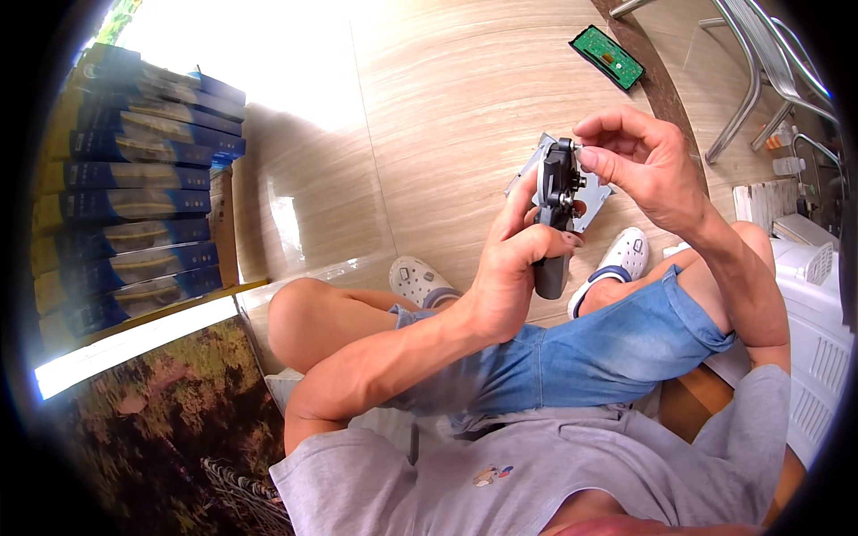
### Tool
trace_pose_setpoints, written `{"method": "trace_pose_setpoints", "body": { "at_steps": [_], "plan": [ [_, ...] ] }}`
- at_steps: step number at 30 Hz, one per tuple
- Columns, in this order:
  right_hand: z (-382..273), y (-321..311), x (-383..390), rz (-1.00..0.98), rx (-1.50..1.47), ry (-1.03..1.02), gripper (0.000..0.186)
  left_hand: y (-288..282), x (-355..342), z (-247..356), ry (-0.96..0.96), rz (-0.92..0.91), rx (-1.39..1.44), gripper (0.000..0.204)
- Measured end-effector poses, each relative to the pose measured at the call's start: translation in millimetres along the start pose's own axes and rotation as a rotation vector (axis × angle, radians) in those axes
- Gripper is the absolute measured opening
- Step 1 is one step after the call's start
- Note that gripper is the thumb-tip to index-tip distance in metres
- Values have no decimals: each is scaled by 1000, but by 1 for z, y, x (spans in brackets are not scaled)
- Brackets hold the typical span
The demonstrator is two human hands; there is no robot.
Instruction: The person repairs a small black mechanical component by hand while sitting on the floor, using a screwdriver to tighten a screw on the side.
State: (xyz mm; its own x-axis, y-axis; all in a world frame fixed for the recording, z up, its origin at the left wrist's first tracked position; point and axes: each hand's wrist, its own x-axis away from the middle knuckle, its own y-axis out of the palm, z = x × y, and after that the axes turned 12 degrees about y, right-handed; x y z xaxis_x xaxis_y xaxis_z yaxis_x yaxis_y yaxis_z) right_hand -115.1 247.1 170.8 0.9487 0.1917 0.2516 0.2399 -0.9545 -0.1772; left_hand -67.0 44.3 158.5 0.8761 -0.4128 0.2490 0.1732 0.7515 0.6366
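Observation:
My left hand (511, 277) is wrapped round a dark grey and black device (553, 275) with a rounded, handle-like lower end, held upright above my lap. Several small metal posts or screws stick out of its right side. At its top, the thumb and forefinger of my right hand (645, 165) pinch a small shiny metal piece (577, 148) against it. That piece is too small to name surely. Behind the device shows a flat silver-grey plate (597, 198), partly hidden by the device and my fingers; whether it is attached, I cannot tell.
A green circuit board (610, 55) in a black frame lies on the tiled floor, far right. Metal chair legs (749, 98) stand beyond it. Stacked blue boxes (147, 201) rise at left, a dark patterned panel (170, 420) below them. White plastic housing (818, 348) is at right.

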Motion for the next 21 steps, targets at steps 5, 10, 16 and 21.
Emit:
{"method": "trace_pose_setpoints", "body": {
  "at_steps": [5, 10, 16, 21],
  "plan": [
    [-1, 2, 0, 14, 42, -7, 18, -1, -1, -3, 8, 16, -9, 68],
    [-2, 1, 0, 33, 132, 11, 14, -2, -1, -4, 10, 21, -8, 68],
    [0, 2, 0, 73, 198, -44, 15, -2, -1, -3, -2, 13, -24, 68],
    [1, 2, 0, 94, 268, -65, 23, -1, 0, -2, -15, 18, -26, 68]
  ]
}}
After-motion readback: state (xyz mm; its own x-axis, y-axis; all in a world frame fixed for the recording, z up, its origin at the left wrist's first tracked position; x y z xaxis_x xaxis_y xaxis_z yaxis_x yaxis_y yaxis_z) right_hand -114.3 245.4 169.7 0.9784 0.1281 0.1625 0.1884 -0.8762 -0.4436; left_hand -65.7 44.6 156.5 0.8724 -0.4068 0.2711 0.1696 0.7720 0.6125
